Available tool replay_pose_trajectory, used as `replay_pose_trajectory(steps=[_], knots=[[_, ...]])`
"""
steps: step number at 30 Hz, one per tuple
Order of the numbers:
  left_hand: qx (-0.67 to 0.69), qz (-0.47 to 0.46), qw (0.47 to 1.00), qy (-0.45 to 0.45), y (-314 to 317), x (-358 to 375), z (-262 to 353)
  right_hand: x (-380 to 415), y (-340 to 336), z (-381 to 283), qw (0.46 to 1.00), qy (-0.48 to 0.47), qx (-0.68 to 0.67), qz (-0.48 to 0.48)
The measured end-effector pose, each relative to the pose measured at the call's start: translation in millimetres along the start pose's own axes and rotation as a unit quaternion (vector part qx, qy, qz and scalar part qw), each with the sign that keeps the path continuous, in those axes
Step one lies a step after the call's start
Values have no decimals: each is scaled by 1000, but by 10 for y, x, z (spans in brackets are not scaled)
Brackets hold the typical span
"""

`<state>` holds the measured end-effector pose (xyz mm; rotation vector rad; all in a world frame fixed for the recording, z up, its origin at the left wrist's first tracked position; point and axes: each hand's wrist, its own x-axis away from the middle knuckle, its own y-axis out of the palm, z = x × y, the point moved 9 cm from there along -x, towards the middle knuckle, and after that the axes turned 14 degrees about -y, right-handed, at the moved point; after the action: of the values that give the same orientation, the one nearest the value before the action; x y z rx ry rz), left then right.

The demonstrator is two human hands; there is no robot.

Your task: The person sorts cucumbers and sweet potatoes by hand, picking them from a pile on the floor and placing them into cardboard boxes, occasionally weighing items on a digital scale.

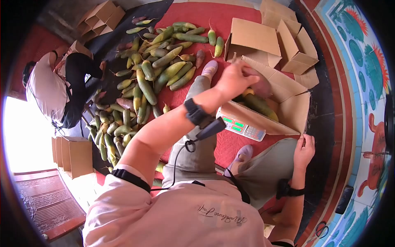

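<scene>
An open cardboard box stands in front of me on a scale with lit green digits. Inside lie green radishes. Over the box's far left part, my left hand is closed with its fingers curled at the end of a purple-red radish; part of the grip is hidden. My right hand pinches the box's near right corner between thumb and fingers.
Many green and some reddish radishes lie heaped on the red cloth to the left. Further open boxes stand ahead. Another person bends over at the far left, near more cartons. A painted wall runs along the right.
</scene>
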<state>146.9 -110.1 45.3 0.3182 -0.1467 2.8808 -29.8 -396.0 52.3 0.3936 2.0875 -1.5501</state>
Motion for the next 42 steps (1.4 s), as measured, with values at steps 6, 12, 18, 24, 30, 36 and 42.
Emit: replay_pose_trajectory(steps=[6, 12, 18, 24, 30, 36, 42], knots=[[-1, -78, 997, 5, 64, 93, -88, 74, -25, 95, 999, 48, -18, -10], [-100, 93, 991, 0, -1297, 525, -546, 87, -51, 95, 999, 30, -17, -16], [-394, 201, 890, -114, -2670, 1482, -1835, 76, 8, 69, 1000, -11, 2, -28], [-635, 128, 726, -234, -3217, 2708, -3345, 49, 87, 66, 998, -17, 14, -55], [-373, 103, 779, -494, -3118, 3726, -4544, 40, 150, 74, 997, -38, 19, -71], [-355, 72, 766, -530, -2586, 3913, -4690, 62, 182, 117, 994, -41, 39, -91], [-342, 69, 742, -573, -2370, 4001, -4749, 67, 210, 165, 994, -38, 38, -98]])
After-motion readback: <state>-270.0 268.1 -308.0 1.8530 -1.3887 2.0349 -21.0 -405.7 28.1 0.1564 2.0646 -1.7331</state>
